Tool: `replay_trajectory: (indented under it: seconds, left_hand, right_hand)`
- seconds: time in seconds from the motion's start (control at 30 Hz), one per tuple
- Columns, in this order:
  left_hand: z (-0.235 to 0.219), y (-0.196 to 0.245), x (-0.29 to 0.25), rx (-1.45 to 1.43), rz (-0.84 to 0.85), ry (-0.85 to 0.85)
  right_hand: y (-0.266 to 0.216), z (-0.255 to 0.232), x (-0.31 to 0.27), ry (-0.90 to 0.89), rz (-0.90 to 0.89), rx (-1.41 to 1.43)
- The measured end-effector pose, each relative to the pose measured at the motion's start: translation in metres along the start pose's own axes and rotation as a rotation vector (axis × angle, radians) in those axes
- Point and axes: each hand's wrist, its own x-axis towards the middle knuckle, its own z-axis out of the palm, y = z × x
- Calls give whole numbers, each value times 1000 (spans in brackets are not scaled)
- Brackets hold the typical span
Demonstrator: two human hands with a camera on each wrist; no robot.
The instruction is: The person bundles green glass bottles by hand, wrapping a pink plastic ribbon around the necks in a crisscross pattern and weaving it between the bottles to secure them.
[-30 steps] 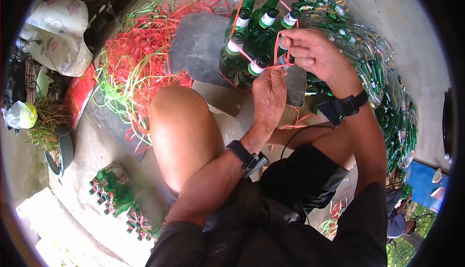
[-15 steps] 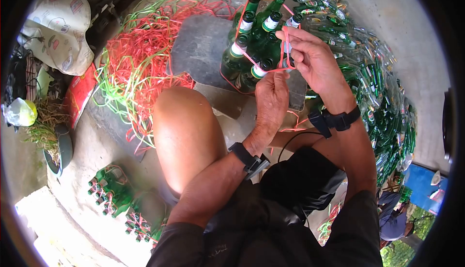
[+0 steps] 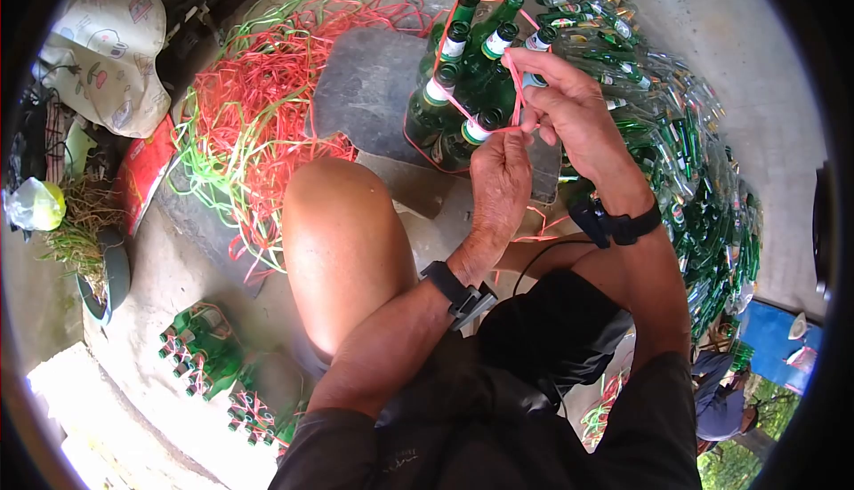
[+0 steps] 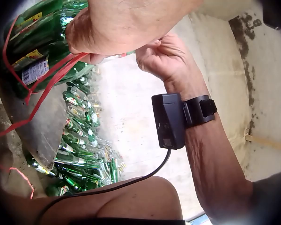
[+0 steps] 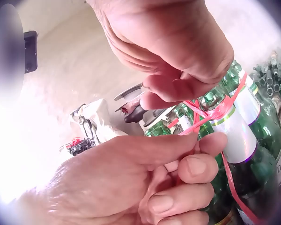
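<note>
Both hands, left (image 3: 500,174) and right (image 3: 560,99), pinched the thin, stretchy red strap (image 3: 516,99) above fragile, heavy bottles (image 3: 454,103).

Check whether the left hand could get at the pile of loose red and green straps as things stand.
Probably not at once. The left hand pinches the red strap at the bottle bundle, and the raised knee sits between it and the strap pile. It must let go and reach around.

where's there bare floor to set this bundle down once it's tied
Bare patches: the grey slab left of the bottle bundle, and the concrete between the knee and the finished bundles. Crowded: the strap pile on the left, the loose bottles on the right.
</note>
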Motion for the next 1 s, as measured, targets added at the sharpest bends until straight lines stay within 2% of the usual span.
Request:
replay_trajectory:
  seconds: [0.3,0.43,0.53,0.6,0.7,0.83,0.9,1.0]
  left_hand:
    - [0,-3,2,48,40,7]
    - [-1,0,3,55,-13,-7]
    - [-1,-1,3,56,-28,-11]
    - [2,-6,5,49,-22,-10]
    - [3,-6,5,-27,34,15]
    - [1,-1,3,-8,-10,-25]
    - [1,1,3,-10,-35,-27]
    - [2,0,2,-40,-99,-24]
  right_hand:
    - [-2,2,-4,-4,0,-176]
    - [-7,6,-5,-6,-3,-152]
    - [-12,7,-5,-26,25,-259]
    - [-13,12,-5,-31,-63,-293]
    - [-11,11,-1,-36,-67,-348]
    - [2,10,8,-22,-172,-383]
    - [8,6,18,-14,-364,-564]
    - [8,7,23,28,-360,-664]
